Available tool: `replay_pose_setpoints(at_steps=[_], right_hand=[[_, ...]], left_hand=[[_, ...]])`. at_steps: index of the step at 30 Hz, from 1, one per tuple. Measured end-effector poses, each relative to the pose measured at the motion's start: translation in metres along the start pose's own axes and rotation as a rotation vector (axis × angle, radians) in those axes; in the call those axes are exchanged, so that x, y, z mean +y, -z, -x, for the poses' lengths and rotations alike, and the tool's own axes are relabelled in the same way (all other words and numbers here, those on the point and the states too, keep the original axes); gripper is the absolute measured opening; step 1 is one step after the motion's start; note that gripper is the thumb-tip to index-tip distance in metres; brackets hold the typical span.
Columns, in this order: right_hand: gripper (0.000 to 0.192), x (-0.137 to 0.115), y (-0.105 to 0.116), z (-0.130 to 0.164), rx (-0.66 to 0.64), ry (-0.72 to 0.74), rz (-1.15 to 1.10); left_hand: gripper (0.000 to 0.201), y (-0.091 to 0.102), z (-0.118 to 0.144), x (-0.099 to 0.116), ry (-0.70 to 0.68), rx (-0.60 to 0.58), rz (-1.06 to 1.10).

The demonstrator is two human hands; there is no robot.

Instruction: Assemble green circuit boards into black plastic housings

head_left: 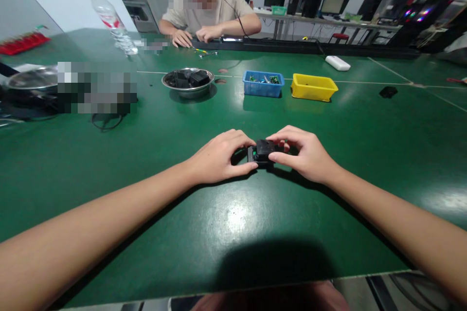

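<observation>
Head view: green table (146, 165), both of the person's forearms reaching in.
Writing: none readable; bottle (109, 16) at 11 o'clock has a red label, text too small.
Left hand (219, 157): fingers curled, thumb and fingertips pinching the left side of the small black part (263, 151).
Right hand (302, 155): curled, pinching the part's right side.
Part: table centre, between both hands, green showing inside.
12 o'clock: steel bowl (188, 82), blue bin (263, 84), yellow bin (314, 87).
Beyond: another person's hands (193, 36) at the far edge.

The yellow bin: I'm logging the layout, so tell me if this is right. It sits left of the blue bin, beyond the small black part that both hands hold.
Not quite. The head view shows the yellow bin right of the blue bin, not left. The rest holds: both lie beyond the small black part held by the left hand and right hand.
</observation>
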State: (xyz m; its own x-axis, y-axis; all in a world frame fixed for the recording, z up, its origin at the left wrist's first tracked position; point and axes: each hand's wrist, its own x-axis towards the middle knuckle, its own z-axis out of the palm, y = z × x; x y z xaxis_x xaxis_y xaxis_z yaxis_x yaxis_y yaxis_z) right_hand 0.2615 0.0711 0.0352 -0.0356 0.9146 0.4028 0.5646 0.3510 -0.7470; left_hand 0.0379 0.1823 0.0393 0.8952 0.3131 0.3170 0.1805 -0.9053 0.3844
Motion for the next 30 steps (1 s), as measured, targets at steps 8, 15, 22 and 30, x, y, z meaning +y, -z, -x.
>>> replay_pose_setpoints(at_steps=[8,15,22,30], right_hand=[[0.028,-0.0025,-0.0017,0.0001,-0.043,0.06,0.113],[0.029,-0.0018,0.0001,0.0001,-0.014,0.05,0.123],[0.029,-0.0017,-0.001,0.0008,-0.081,0.016,0.141],[0.029,-0.0021,0.0011,0.0004,-0.108,0.046,0.175]], left_hand=[[0.032,0.0,-0.0015,-0.0004,-0.017,-0.001,0.0],[0.034,-0.0003,-0.0011,-0.0004,-0.002,0.0,-0.003],[0.036,0.001,-0.0016,0.0006,0.002,-0.012,-0.002],[0.037,0.0008,-0.0011,0.001,0.004,-0.007,-0.002]])
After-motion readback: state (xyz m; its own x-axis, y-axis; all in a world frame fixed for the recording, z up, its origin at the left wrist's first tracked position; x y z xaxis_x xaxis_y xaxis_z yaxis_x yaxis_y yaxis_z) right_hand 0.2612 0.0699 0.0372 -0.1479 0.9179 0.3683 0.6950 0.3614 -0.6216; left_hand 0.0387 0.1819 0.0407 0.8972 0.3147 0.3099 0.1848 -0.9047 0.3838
